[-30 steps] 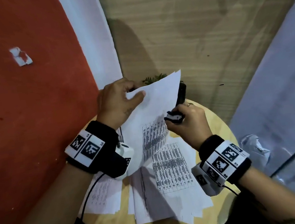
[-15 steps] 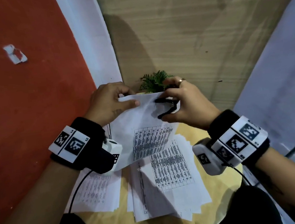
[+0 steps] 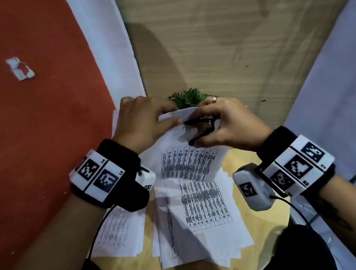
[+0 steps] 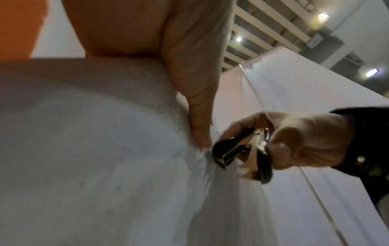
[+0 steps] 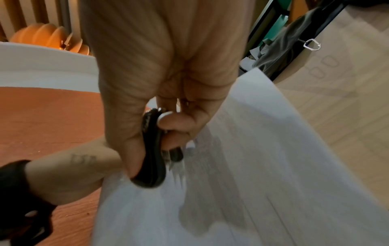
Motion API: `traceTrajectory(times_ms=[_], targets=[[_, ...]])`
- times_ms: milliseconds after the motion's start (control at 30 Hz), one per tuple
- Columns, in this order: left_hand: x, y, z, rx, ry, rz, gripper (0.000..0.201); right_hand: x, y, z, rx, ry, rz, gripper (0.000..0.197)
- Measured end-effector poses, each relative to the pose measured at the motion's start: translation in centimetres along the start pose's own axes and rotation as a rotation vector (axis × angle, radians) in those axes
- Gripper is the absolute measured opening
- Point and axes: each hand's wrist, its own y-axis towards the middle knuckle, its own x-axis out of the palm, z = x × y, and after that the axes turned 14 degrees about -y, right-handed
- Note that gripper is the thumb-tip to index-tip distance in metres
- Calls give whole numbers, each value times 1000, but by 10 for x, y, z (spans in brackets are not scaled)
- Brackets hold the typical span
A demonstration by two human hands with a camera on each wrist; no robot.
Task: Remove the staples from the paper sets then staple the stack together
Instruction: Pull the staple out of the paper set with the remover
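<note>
Paper set point(image 3: 189, 162): thin matt white paper, printed with black tables, creased at its top edge.
Staple remover point(image 4: 242, 149): glossy black plastic shells, shiny metal inside.
Bench point(image 3: 238, 163): smooth pale wood with a slight sheen, centre of the frame.
Floor point(image 3: 217, 40): matt wood grain, upper middle.
Red surface point(image 3: 26, 131): matt, slightly rough, left of frame.

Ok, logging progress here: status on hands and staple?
Left hand pinches white printed paper set. Right hand grips black staple remover at its corner. Staple itself not visible.
</note>
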Motion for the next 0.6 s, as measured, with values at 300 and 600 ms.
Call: traceTrajectory(times_ms=[300,600], targets=[[-11,-3,8,-146,-361,-75,37,3,-16,-7,-163,-126,410,33],[-14,-4,21,-201,-545,-80,27,-10,-18,-23,-285,-307,378,35]])
